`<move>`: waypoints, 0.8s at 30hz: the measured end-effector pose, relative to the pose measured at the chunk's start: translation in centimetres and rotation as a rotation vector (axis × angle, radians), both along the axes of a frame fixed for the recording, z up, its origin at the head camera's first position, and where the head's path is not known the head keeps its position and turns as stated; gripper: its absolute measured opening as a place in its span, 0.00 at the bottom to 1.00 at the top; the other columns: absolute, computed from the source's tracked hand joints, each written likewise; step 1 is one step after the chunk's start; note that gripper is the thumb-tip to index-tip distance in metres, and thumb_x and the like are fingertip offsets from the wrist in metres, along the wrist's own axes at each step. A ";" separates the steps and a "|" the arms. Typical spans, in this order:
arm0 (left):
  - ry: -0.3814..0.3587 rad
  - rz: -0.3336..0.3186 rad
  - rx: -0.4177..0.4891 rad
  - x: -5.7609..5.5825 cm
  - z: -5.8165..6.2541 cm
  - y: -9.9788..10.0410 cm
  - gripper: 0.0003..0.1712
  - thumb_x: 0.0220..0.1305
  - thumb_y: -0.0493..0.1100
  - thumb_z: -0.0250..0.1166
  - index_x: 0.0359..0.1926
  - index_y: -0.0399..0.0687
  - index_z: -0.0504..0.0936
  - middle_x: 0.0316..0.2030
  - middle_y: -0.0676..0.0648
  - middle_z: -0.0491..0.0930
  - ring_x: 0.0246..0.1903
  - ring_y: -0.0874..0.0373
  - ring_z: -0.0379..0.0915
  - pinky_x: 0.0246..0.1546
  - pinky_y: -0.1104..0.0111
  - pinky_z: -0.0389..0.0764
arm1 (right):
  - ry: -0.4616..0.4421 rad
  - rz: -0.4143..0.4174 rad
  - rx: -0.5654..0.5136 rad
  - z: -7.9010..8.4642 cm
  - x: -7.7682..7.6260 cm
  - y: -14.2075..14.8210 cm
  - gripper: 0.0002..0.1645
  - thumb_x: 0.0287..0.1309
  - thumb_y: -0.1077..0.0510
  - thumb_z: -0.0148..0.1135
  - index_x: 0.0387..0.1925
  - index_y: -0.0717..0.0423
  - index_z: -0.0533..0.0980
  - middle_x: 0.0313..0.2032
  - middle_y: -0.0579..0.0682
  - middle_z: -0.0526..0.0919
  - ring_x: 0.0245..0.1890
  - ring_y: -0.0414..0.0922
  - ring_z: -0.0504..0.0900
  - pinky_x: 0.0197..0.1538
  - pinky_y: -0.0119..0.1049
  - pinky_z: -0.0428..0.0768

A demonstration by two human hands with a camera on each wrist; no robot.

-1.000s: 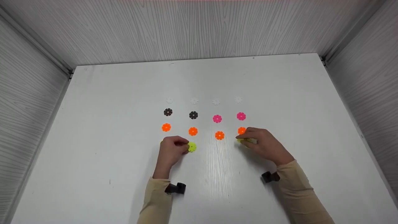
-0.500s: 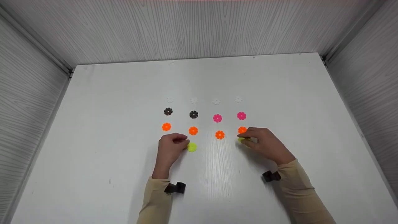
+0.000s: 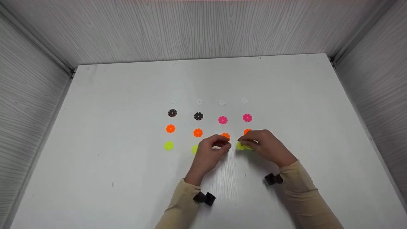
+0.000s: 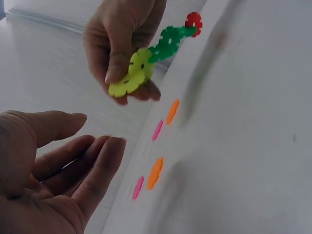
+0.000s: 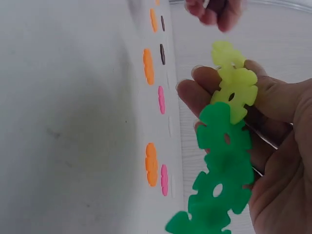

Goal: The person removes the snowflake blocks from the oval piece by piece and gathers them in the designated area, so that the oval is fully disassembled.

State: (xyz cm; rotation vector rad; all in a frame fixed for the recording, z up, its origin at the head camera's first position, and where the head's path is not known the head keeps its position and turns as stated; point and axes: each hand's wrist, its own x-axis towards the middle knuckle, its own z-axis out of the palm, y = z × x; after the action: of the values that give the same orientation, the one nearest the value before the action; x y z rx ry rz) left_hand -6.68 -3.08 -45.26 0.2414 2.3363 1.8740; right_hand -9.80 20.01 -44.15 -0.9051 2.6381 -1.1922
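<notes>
the right hand (image 3: 268, 148) pinches a yellow, green and red notched-disc chain (image 5: 229, 158) by its yellow end; the left hand (image 3: 208, 156), nearby, has thumb and fingers apart.

The left hand (image 3: 208, 154) and the right hand (image 3: 269, 147) are bare; the left sleeve (image 3: 181, 205) and the right sleeve (image 3: 306, 192) are beige, long and creased; small, blocky black wrist cameras (image 3: 210, 199) jut from both.

White table (image 3: 111, 136), notched discs (image 3: 220, 120) in rows
</notes>
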 end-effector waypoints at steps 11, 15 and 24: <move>-0.004 0.018 0.155 0.3 -0.9 2.4 0.09 0.59 0.32 0.69 0.42 0.37 0.84 0.34 0.46 0.83 0.34 0.55 0.79 0.37 0.67 0.85 | -0.003 0.002 -0.042 -0.3 0.1 -0.6 0.08 0.58 0.62 0.70 0.39 0.51 0.86 0.33 0.37 0.83 0.32 0.37 0.79 0.38 0.34 0.81; -0.001 0.059 0.133 0.5 -1.1 2.5 0.06 0.60 0.34 0.69 0.39 0.40 0.87 0.33 0.50 0.83 0.34 0.57 0.79 0.36 0.67 0.85 | -0.004 -0.016 -0.019 -0.5 0.3 -0.7 0.08 0.59 0.59 0.70 0.41 0.48 0.86 0.34 0.35 0.83 0.34 0.36 0.79 0.39 0.34 0.81; -0.126 0.135 0.305 0.4 -1.1 2.4 0.07 0.61 0.30 0.67 0.41 0.34 0.84 0.37 0.43 0.82 0.36 0.51 0.80 0.40 0.63 0.86 | -0.038 -0.032 -0.035 -0.7 0.2 0.0 0.12 0.57 0.57 0.72 0.43 0.46 0.84 0.37 0.34 0.82 0.40 0.35 0.81 0.46 0.40 0.82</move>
State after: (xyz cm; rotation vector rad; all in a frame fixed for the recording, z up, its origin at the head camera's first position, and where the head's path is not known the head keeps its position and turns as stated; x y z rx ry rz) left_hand -6.27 -0.70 -46.34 -0.0053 2.0254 2.2363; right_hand -9.55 20.02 -44.87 -0.8404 2.6188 -1.2544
